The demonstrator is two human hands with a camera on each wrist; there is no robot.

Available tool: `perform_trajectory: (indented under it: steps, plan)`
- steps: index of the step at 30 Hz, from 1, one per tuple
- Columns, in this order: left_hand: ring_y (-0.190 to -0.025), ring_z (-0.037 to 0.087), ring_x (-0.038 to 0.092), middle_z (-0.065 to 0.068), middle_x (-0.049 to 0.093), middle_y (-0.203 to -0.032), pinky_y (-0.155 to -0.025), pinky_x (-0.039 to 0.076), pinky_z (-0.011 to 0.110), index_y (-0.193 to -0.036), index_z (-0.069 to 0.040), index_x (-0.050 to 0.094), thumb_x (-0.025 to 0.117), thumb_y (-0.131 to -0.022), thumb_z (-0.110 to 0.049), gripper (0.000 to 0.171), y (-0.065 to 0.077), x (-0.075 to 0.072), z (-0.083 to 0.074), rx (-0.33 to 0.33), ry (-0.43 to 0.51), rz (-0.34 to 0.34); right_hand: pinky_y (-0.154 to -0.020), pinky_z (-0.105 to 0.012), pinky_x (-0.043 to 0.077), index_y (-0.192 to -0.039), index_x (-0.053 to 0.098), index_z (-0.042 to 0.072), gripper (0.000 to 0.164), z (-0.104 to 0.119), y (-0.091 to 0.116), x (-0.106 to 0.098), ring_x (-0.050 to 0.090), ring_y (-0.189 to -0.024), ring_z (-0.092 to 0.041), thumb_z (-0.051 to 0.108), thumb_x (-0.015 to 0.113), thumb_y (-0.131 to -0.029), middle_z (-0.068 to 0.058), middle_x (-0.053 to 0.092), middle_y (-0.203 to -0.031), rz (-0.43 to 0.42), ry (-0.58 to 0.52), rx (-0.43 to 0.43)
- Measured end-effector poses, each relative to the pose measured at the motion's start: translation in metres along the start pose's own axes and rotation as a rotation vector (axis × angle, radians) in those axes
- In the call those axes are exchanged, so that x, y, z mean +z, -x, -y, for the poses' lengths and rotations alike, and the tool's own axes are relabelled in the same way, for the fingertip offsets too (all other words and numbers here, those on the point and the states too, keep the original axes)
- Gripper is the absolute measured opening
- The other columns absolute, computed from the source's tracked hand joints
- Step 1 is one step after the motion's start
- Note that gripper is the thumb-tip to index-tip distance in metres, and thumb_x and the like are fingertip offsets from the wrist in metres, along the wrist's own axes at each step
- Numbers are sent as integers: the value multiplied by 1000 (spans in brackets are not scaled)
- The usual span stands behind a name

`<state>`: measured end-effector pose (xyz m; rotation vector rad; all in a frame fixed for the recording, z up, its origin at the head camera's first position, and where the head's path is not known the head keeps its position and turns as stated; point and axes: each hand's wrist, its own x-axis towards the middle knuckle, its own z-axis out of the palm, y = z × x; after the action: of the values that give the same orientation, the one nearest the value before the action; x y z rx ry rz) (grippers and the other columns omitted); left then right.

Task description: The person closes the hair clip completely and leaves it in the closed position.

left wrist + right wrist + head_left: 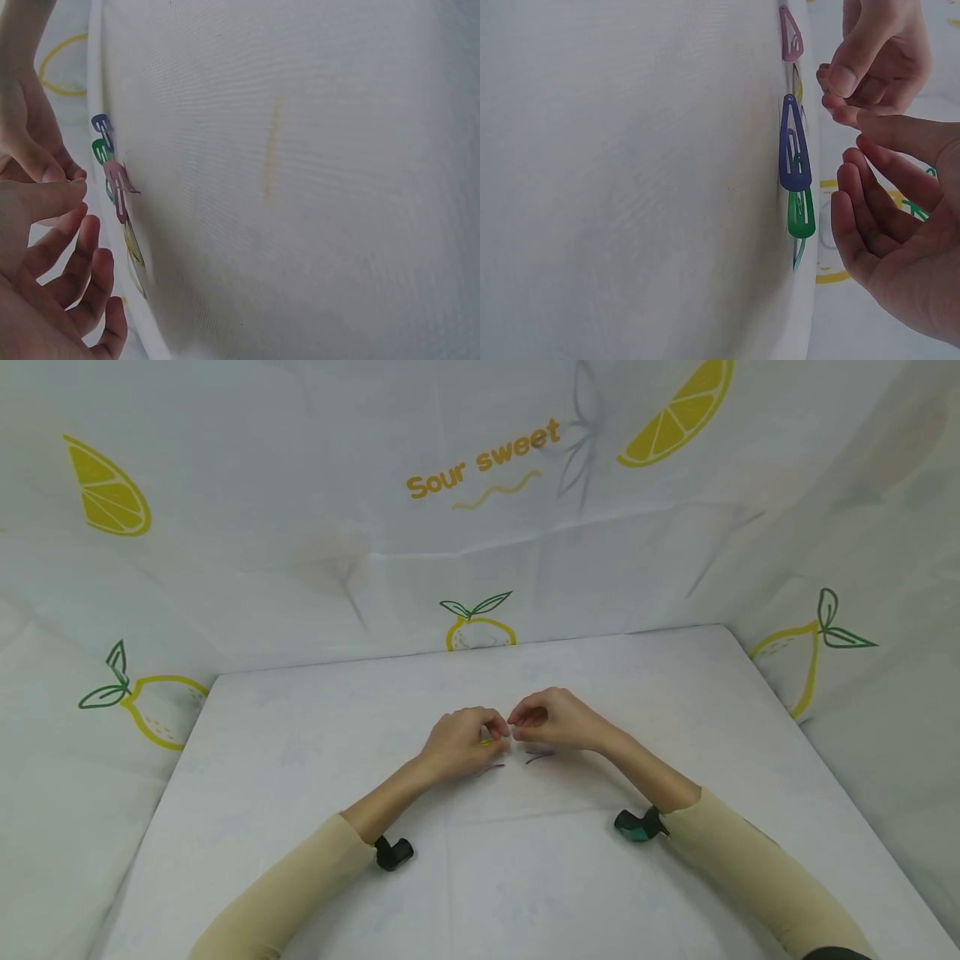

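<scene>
Blue and tapered, a hair clip (784,154) lies on a white desk (450,893) beneath a person's two bare hands. Partly under the blue hair clip, and jutting out to its right, is a green clip (802,225), with a thin turquoise edge (799,255) showing just past it. To the left of the blue hair clip lies a pink clip (785,37); a yellow clip (131,244), seen nearly edge-on, rests farther to its left.

The left hand (457,743) is poised above and to the left of the blue hair clip, thumb and forefinger brought close in a narrow grip, the other fingers spread and gently bent. The right hand (558,718) hangs just above the blue hair clip, its grip likewise narrowed to the fingertips, remaining fingers curved inward. The two sets of fingertips nearly meet; whether either grip has hold of something small cannot be told.

Cream sleeves (292,885) cover both forearms, on the near side of the blue hair clip, and a dark wrist device (393,853) shows beside each cuff. Well beyond the blue hair clip hangs a white backdrop (262,602) printed with lemons and the words "Sour sweet."
</scene>
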<state>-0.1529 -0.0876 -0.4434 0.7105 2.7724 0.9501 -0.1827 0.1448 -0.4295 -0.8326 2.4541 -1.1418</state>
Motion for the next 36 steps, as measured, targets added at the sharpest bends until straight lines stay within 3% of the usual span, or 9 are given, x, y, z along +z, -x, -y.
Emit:
perform_trajectory:
  steps: [22, 36]
  plan:
    - [-80, 8, 65, -4, 78, -100, -72, 50, 27, -105, -20, 79, 79, -98, -25, 9, -14, 9, -10, 19, -35, 37, -87, -24, 60, -112, 81, 5, 19, -13, 19, -12, 75, -95, -14, 14, 83, -95, -7, 82, -107, -42, 4, 23]
    - [-95, 16, 71, -1, 81, -108, -75, 52, 31, -120, -15, 81, 77, -98, -24, 24, -18, 14, -17, 25, -53, 35, -88, -23, 60, -113, 81, 5, 20, -20, 28, -20, 76, -99, -17, 16, 82, -96, -8, 83, -110, -37, 16, 60]
